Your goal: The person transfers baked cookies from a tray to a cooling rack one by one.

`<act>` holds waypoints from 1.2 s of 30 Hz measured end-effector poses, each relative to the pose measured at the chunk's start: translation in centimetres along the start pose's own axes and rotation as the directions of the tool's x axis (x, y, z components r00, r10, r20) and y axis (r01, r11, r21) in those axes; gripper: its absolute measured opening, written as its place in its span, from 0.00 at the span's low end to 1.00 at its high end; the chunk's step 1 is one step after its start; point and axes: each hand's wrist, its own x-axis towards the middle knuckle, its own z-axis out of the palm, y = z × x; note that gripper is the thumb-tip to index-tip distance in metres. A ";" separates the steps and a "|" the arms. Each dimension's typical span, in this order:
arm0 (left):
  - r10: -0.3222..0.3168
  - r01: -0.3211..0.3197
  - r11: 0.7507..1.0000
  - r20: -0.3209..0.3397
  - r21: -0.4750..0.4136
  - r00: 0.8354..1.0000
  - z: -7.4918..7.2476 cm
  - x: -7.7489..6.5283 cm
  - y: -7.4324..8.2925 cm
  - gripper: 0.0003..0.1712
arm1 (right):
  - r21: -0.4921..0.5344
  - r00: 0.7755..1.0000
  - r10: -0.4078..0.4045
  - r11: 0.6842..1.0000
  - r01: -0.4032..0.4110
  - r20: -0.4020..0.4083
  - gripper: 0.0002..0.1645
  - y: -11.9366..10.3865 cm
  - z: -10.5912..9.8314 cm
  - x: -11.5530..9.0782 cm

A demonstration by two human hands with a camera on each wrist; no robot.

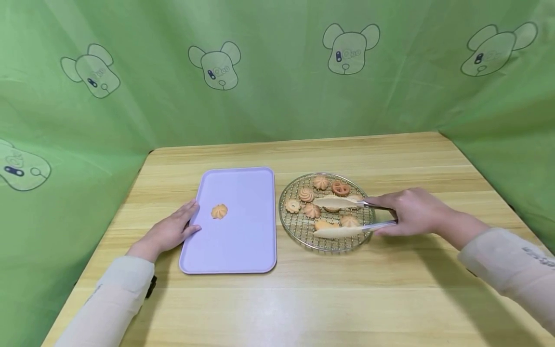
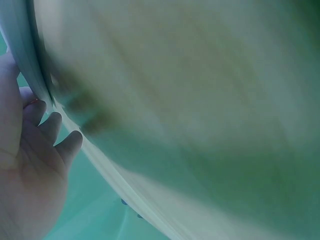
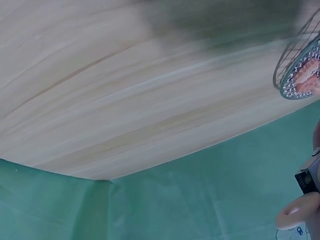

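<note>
My right hand [image 1: 416,212] grips a pair of tongs [image 1: 342,232] with metal handles and pale, broad tips. The tongs are spread over a round wire rack [image 1: 299,236] that holds several cookies. Between and beside the tips lie a swirled cookie [image 1: 349,220] and an orange-yellow cookie [image 1: 325,225]. At the left rim of a lilac tray [image 1: 243,250], my left hand [image 1: 171,229] rests with its fingers extended and touching the edge. One flower-shaped cookie [image 1: 219,211] lies on that tray.
Tray and rack stand side by side on a light wooden table [image 1: 303,308]. A pretzel-shaped cookie [image 1: 340,188] and a ring cookie [image 1: 292,206] are among those on the rack. Green curtains [image 1: 277,111] with printed bear heads surround the table's back and sides.
</note>
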 end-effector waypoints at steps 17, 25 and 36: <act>0.004 -0.004 1.000 -0.013 -0.002 1.000 0.4 0.1 -0.2 0.39 | 0.015 0.995 0.098 0.995 -0.098 0.001 0.53 -2.1 3.0 2.7; 0.013 -0.013 1.000 -0.016 0.002 1.000 0.4 0.2 -0.4 0.38 | 0.021 0.990 0.141 0.990 -0.142 0.008 0.58 -3.0 3.8 4.3; 0.001 -0.001 1.000 -0.008 0.003 1.000 0.2 0.2 -0.2 0.38 | 0.040 0.975 0.217 0.975 -0.219 0.043 0.63 -4.8 4.6 6.9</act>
